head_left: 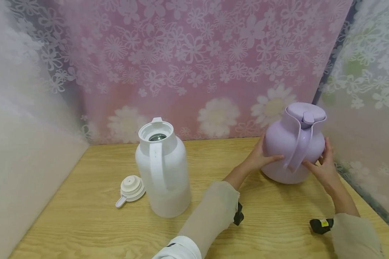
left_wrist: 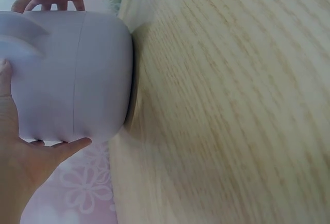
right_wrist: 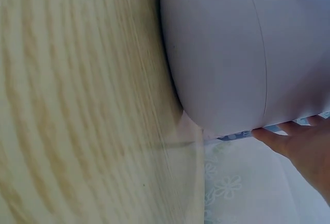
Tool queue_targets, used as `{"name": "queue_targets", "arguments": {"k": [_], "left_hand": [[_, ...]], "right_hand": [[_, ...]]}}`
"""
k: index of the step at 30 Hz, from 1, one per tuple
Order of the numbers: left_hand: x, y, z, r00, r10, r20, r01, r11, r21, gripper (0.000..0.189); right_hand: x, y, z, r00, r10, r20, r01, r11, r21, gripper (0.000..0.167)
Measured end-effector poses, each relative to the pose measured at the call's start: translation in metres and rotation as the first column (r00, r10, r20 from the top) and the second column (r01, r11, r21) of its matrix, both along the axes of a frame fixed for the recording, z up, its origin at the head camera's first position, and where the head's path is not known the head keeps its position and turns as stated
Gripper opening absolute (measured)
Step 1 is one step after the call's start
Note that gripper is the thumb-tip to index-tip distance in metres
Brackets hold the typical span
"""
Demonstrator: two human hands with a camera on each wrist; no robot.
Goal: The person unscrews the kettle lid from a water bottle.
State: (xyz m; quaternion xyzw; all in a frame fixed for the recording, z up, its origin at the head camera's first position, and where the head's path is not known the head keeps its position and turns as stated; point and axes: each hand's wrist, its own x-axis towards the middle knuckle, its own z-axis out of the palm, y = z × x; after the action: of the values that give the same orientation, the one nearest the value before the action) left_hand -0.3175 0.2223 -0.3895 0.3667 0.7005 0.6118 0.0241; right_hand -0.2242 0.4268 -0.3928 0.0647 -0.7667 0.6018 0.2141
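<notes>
At the right of the head view, both hands hold a lilac vacuum jug [head_left: 280,138] by its rounded body. My left hand [head_left: 256,158] is on its left side, thumb laid across the front towards the handle [head_left: 299,151]. From the other side my right hand [head_left: 325,174] grips it, thumb near the handle's lower end. A lilac lid [head_left: 306,109] covers the mouth. In the left wrist view the jug's base [left_wrist: 111,74] is right at the wooden tabletop, with a dark line of shadow under it. The right wrist view shows the right fingers [right_wrist: 281,141] against the body.
A white vacuum jug [head_left: 170,180] stands left of my left forearm, its mouth uncovered and the lining showing. Beside it on the table [head_left: 84,216] lies a white stopper [head_left: 131,187] with a small lever. Flowered pink cloth [head_left: 194,72] hangs behind; pale panels flank both sides.
</notes>
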Motion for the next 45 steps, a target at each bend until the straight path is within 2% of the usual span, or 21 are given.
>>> {"name": "queue_targets", "arguments": {"k": [3,10,13,17,21,32,39,45], "left_hand": [[0.000,0.001,-0.004,1.000,0.012,-0.003,-0.012,1.000,-0.020,0.102],[-0.003,0.003,-0.012,0.999,0.007,-0.045,-0.008,1.000,-0.008,0.116],[-0.002,0.003,-0.014,0.998,0.025,-0.056,-0.026,0.999,-0.027,0.121],[-0.001,0.003,-0.014,0.994,0.038,-0.098,-0.045,0.997,-0.070,0.119],[-0.001,0.003,-0.012,0.991,0.038,-0.127,-0.050,0.995,-0.091,0.115],[0.003,-0.001,-0.013,0.996,0.041,-0.076,-0.049,0.994,-0.102,0.109],[0.006,-0.003,-0.009,0.998,0.037,-0.049,-0.042,0.994,-0.104,0.106],[0.010,-0.008,-0.006,0.996,0.032,-0.084,-0.041,0.993,-0.108,0.104]], "right_hand": [[-0.002,0.000,-0.002,1.000,-0.012,-0.001,0.012,1.000,0.021,0.096],[-0.006,0.002,-0.004,0.998,-0.058,-0.017,0.060,0.985,0.160,0.105],[-0.006,0.005,-0.005,0.998,-0.052,-0.039,0.059,0.979,0.194,0.109],[-0.004,0.009,-0.005,0.997,-0.059,-0.040,0.066,0.971,0.231,0.111],[-0.004,0.010,-0.004,0.996,-0.078,-0.043,0.086,0.967,0.241,0.111],[-0.002,0.005,-0.003,0.989,-0.094,-0.112,0.118,0.964,0.238,0.112],[0.001,0.004,-0.001,0.991,-0.091,-0.099,0.112,0.965,0.239,0.111],[0.005,0.001,-0.002,0.993,-0.087,-0.081,0.104,0.966,0.236,0.110]]}}
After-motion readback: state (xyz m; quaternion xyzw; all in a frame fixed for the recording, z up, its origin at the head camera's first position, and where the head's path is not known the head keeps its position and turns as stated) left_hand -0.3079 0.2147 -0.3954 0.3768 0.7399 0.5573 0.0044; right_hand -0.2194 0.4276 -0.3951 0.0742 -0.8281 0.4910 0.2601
